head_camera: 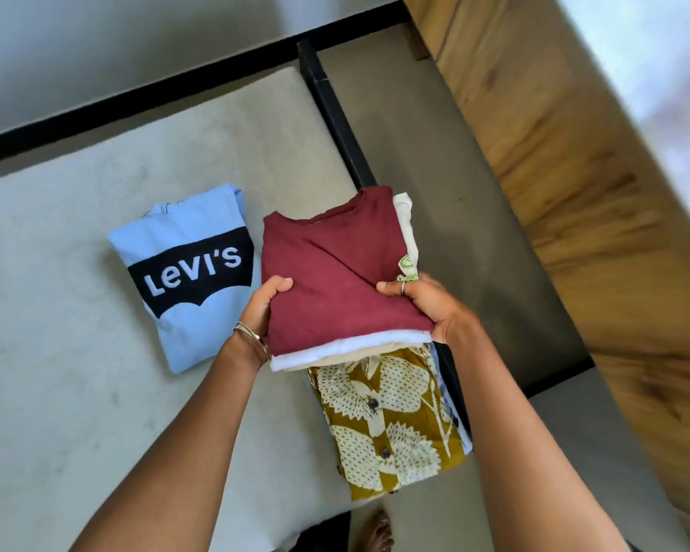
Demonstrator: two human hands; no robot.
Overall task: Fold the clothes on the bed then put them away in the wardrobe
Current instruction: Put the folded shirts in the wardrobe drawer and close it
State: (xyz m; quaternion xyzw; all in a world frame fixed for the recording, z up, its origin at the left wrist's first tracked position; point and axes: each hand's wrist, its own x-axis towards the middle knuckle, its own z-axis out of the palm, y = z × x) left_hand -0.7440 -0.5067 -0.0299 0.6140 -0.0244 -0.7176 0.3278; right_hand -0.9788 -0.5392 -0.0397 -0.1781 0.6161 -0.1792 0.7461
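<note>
Over the bed [76, 392], whose bare mattress is where I fold, lies the blue hoodie [184, 272], folded flat with its logo up and left apart for a later trip. Beside it, at the mattress edge nearest the wooden wardrobe [574, 193], sits the yellow print shirt [391, 424], folded on another garment, so it is easy to collect. Above that I hold a stack [335, 272], maroon tee on top of white and cream pieces. My left hand [265, 302] and right hand [423, 304] each clamp a side, thumbs on top, so the layers stay squared for carrying.
</note>
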